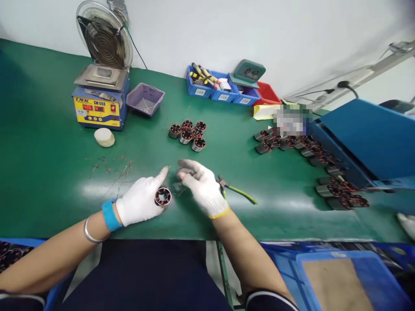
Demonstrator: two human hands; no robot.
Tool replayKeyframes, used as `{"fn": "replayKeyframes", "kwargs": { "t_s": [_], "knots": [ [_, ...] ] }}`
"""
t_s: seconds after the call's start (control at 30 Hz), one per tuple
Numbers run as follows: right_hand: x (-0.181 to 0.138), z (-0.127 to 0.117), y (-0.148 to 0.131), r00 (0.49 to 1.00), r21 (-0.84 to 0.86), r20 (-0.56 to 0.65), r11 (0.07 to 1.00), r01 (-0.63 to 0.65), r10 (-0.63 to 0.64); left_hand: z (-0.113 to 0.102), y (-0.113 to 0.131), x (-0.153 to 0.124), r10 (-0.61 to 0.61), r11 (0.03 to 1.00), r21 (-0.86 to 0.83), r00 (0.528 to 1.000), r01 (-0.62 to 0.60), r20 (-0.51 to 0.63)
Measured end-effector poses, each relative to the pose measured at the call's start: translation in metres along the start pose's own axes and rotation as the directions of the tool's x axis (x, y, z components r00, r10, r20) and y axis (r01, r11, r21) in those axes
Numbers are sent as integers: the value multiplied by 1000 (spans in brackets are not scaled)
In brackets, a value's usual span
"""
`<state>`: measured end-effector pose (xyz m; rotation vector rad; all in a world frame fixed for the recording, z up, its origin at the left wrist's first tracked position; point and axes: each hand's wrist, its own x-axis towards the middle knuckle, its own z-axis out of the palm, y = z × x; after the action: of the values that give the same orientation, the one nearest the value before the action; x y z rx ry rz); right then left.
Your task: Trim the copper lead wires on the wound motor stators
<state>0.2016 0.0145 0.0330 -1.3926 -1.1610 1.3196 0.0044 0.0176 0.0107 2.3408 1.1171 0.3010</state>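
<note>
My left hand point(141, 202), in a white glove, grips a small round motor stator point(162, 196) with copper windings, index finger stretched forward. My right hand point(201, 185), also gloved, hovers just right of it with fingers pinched on thin wire ends that I cannot make out clearly. Both hands are low over the green mat point(48, 172) near its front edge. A pair of green-handled cutters point(238, 191) lies beside my right hand.
Several finished stators point(188, 131) sit grouped ahead; many more point(324, 168) line the right side by a blue machine point(366, 138). A solder pot point(99, 99), purple tray point(145, 98), white puck point(104, 137), blue tool bins point(220, 88), clock point(249, 72) and wire scraps point(110, 166) stand behind.
</note>
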Motion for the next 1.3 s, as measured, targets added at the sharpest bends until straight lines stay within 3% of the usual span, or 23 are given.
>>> {"fn": "replayKeyframes", "kwargs": {
  "t_s": [0.07,0.13,0.2,0.37,0.5,0.57,0.63,0.77,0.83,0.9,1.0,1.1,1.3],
  "knots": [
    [-9,-7,5,1000,-66,-15,998,-2,1,0,0,-1,8,997,-78,999,-11,-38],
    [-20,-9,10,999,-161,45,987,-21,29,0,1,0,-7,985,-174,994,-12,-107],
    [-30,-3,17,992,-245,101,968,-53,80,1,2,1,-35,966,-259,987,-6,-154],
    [-37,19,29,990,-283,84,955,-86,114,10,0,7,-163,938,-336,965,87,-204],
    [-38,20,28,981,-288,109,949,-125,162,9,-1,13,-348,750,-649,909,124,-228],
    [-39,19,26,981,-277,105,952,-131,165,4,3,13,-353,696,-709,914,111,-203],
    [-39,18,26,985,-240,92,963,-122,148,-2,9,10,-321,768,-623,930,145,-179],
    [-28,12,27,995,-100,29,990,-96,100,-6,15,2,-271,949,-188,959,252,-82],
    [-19,6,24,991,-31,70,993,-111,113,-5,14,1,-255,965,-81,966,250,-49],
    [-8,0,20,973,-36,179,989,-142,146,-4,11,1,-230,971,-79,973,227,-32],
    [9,-3,14,937,-187,287,971,-151,201,-5,8,3,-186,977,-105,983,185,-1],
    [27,2,11,932,-381,269,915,-130,244,-8,8,4,-141,984,-106,989,144,33],
    [44,7,-4,951,-741,198,671,-14,239,-10,4,5,-73,993,-86,995,79,64]
  ]
}}
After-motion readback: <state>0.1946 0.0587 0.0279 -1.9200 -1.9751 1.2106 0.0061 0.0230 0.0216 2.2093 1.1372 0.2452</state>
